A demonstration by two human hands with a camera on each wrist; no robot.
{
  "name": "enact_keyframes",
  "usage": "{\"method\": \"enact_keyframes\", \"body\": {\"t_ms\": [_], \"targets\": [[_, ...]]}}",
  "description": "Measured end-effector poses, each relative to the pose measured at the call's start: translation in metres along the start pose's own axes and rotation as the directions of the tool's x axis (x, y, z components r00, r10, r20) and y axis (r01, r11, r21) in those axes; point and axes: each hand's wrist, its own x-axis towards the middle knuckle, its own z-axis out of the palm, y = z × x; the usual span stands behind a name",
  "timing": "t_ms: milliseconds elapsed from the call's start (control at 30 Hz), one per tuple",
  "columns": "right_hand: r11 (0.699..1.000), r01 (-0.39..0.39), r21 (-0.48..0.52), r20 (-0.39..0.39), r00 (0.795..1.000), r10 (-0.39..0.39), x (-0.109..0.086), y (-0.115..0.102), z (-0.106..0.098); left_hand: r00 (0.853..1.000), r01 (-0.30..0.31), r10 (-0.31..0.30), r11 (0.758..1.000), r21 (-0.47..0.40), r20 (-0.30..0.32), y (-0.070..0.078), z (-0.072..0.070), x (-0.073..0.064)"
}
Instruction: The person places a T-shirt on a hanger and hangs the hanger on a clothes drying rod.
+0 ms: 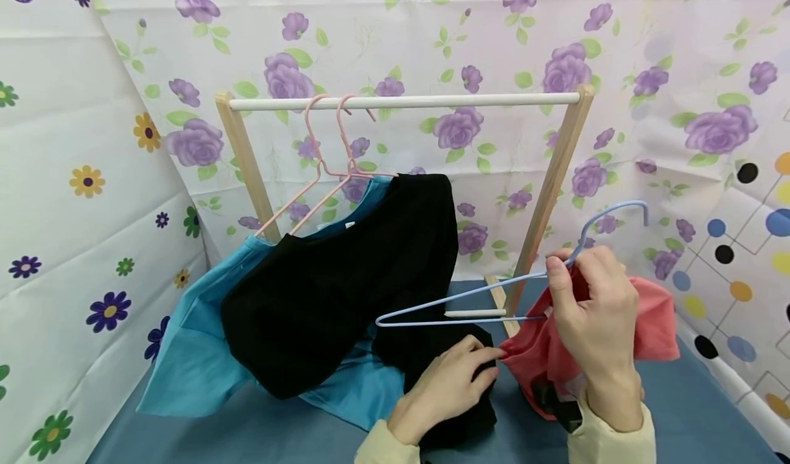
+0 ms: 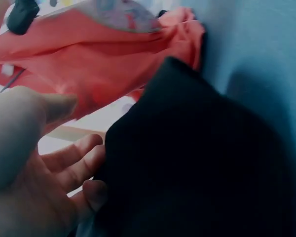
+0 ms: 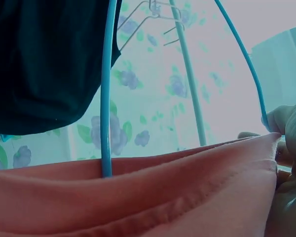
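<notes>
My right hand (image 1: 595,313) grips a light blue hanger (image 1: 444,308) just below its hook, with the neckline of a red shirt (image 1: 654,320) pinched along with it. One end of the hanger points left outside the shirt; its other end is hidden behind the cloth and hand. In the right wrist view, the lower bar dips behind the red cloth edge (image 3: 187,197). My left hand (image 1: 447,382) reaches the shirt's left edge with an extended forefinger, thumb apart. Its other fingers (image 2: 89,158) lie loosely bent beside a black garment (image 2: 197,158).
A wooden rack with a white rail (image 1: 469,101) stands behind. From it hang two pink hangers (image 1: 315,142), bearing a blue shirt (image 1: 191,375) and the black garment, whose lower part lies on the blue table (image 1: 697,416). Floral cloth (image 1: 407,39) forms the backdrop.
</notes>
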Motion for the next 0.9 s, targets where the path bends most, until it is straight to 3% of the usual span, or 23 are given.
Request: {"method": "enact_keyframes", "body": {"t_ms": [167,333,533,733,900], "targets": [[1.000,0.007,0.007,0.001,1.000,-0.007,0.000,0.001,-0.003,0.999,0.007,-0.008,1.000,0.017,0.046,-0.002,0.006,0.000],[1.000,0.004,-0.002,0.009,1.000,-0.004,0.001,0.006,-0.008,1.000,-0.018,0.018,0.999,0.028,-0.016,-0.010,-0.003,-0.001],[0.997,-0.030,-0.065,-0.015,0.999,0.029,0.001,0.017,-0.018,0.989,0.008,-0.003,0.999,0.039,-0.148,-0.023,-0.025,-0.003],[0.993,-0.063,-0.104,-0.033,0.998,0.059,0.000,0.029,-0.024,0.974,0.027,-0.036,0.999,-0.046,-0.225,-0.034,-0.054,-0.011],[0.988,-0.088,-0.123,-0.025,0.996,0.086,-0.001,0.037,-0.024,0.957,0.000,-0.032,0.994,-0.109,-0.289,-0.044,-0.077,-0.020]]}}
